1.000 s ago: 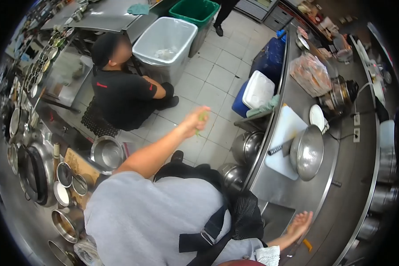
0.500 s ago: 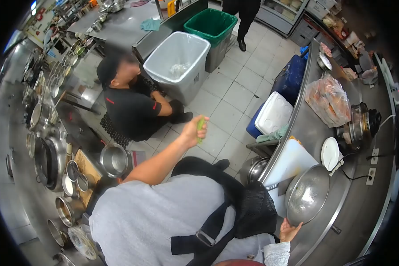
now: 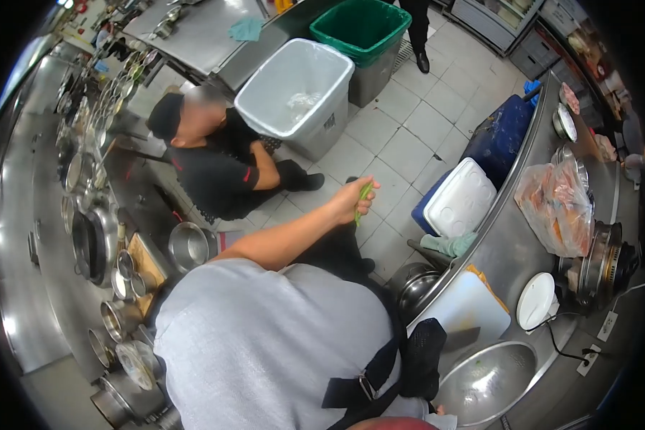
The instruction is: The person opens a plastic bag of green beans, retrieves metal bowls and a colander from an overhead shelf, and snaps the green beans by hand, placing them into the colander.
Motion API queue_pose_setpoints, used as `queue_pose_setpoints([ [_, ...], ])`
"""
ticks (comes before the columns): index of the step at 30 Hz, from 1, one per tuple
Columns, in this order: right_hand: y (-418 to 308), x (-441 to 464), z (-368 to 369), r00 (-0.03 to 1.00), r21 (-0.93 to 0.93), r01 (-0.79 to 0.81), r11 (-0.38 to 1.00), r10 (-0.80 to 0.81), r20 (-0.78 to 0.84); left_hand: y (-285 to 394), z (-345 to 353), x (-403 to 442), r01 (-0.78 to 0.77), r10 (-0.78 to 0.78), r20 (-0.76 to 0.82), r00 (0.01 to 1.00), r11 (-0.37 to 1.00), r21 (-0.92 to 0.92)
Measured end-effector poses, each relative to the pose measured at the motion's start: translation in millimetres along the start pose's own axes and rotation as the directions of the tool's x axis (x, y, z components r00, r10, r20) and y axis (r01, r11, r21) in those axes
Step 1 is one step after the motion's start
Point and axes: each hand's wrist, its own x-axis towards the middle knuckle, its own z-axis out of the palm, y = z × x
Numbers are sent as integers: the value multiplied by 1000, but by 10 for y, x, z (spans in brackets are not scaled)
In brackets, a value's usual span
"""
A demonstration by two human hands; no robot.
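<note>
My left hand (image 3: pixel 355 201) is stretched out over the tiled floor, closed around a thin green vegetable stalk (image 3: pixel 366 192) whose ends stick out above and below the fist. At the lower right, a large shiny metal bowl (image 3: pixel 489 383) is tilted, with a few small green bits inside. Only fingertips of my right hand (image 3: pixel 441 411) show at the bowl's near left rim; the rest is hidden. A white cutting board (image 3: pixel 455 304) lies on the counter just beyond the bowl.
A person in black (image 3: pixel 211 168) crouches near a grey bin (image 3: pixel 294 89) and a green-lined bin (image 3: pixel 347 32). Beside the right counter stands a cooler with a white lid (image 3: pixel 460 197). A bagged food bundle (image 3: pixel 555 208) and white plate (image 3: pixel 535 301) sit on that counter. Pots (image 3: pixel 120 320) line the left.
The view has shifted. My left hand, still round the green stalk, appears farther right and slightly higher. The bowl sits lower in view, and my right hand at its rim is now mostly hidden.
</note>
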Motion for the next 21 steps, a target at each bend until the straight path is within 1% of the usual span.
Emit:
queue_pose_setpoints([
  [2, -340, -258, 568, 998, -100, -49, 994, 45, -41, 240, 170, 347, 26, -26, 26, 999, 1000, -10],
  [3, -515, -328, 817, 997, -129, -46, 991, 38, -59, 368, 252, 556, 50, -49, 76, 996, 999, -7],
  [6, -936, -569, 1774, 998, -182, 23, 983, -33, -53, 866, 684, 1035, 90, -91, 141, 986, 996, 13],
  [8, -1086, -715, 2460, 996, -188, 88, 978, -89, 2, 1281, 975, 1281, 86, -82, 208, 975, 996, -10],
  [9, -1126, -812, 2840, 992, -197, 127, 972, -121, 41, 1492, 1095, 1370, 62, -53, 290, 955, 998, -23],
  [10, -1073, -1125, 3440, 981, -189, 186, 964, -171, 96, 1718, 1198, 1455, 39, -25, 368, 929, 999, -30],
  [11, -1022, -1440, 4042, 964, -175, 244, 954, -219, 149, 1942, 1276, 1538, 36, -22, 383, 924, 999, -28],
  [12, -904, -1702, 4642, 923, -157, 337, 928, -293, 248, 2146, 1334, 1608, 3, 27, 434, 901, 998, -69],
  [13, -822, -1839, 5196, 921, -128, 330, 935, -289, 260, 2339, 1399, 1667, -26, 75, 479, 875, 994, -110],
  [14, -732, -1931, 5688, 921, -99, 318, 943, -283, 269, 2548, 1473, 1696, -22, 69, 485, 872, 994, -102],
  [16, -544, -1805, 6424, 908, -143, 250, 958, -181, 379, 2943, 1669, 1676, -164, 224, 533, 816, 974, -158],
  [17, -413, -1808, 6822, 917, -207, 236, 950, -147, 372, 3125, 1810, 1630, -159, 214, 541, 813, 976, -148],
  [18, -299, -1793, 7191, 925, -272, 222, 936, -114, 363, 3289, 1975, 1573, -259, 316, 557, 768, 949, -182],
  [19, -139, -1674, 7490, 910, -294, 187, 937, -53, 411, 3439, 2140, 1530, -356, 417, 569, 709, 908, -222],
  [20, 31, -1578, 7849, 886, -311, 156, 937, 7, 463, 3583, 2311, 1504, -359, 418, 579, 700, 907, -220],
  [21, 186, -1505, 8184, 864, -348, 136, 927, 60, 499, 3680, 2473, 1461, -538, 509, 614, 604, 828, -157],
])
